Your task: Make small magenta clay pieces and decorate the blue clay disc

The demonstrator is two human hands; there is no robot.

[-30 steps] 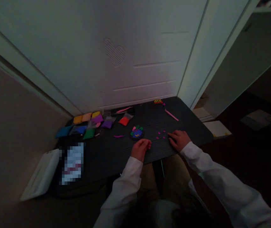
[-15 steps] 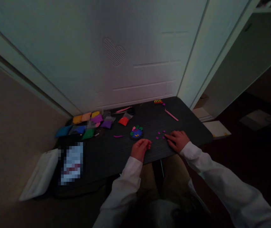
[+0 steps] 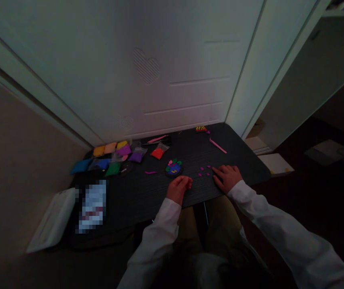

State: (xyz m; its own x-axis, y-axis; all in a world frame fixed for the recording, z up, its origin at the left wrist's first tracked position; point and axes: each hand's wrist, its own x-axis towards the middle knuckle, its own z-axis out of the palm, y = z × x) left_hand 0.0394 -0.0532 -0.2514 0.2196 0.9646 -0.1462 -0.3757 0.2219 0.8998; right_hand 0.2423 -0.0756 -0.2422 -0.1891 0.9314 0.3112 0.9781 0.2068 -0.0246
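Observation:
Several small purple clay pieces (image 3: 202, 168) lie on the dark table in front of me. Just to their right, my right hand (image 3: 228, 178) rests palm down with its index finger stretched toward them; it is open and holds nothing visible. My left hand (image 3: 179, 188) is closed near the table's front edge, fingers curled together, and what they hold, if anything, is hidden. Right behind it sits a round blue clay piece (image 3: 173, 170) with green, pink and yellow bits on it. A thin purple clay strip (image 3: 150, 172) lies to the left of that.
Bags of coloured clay (image 3: 111, 158) cluster at the table's back left, with a red clay bag (image 3: 159, 151) beside them. Pink tweezers (image 3: 218, 145) lie at the right, and a yellow-and-red clay piece (image 3: 201, 129) at the back. A blurred-out screen (image 3: 93, 206) is at front left.
My right index finger has drawn back slightly to the right, off the nearest purple clay piece. My left hand stays in place.

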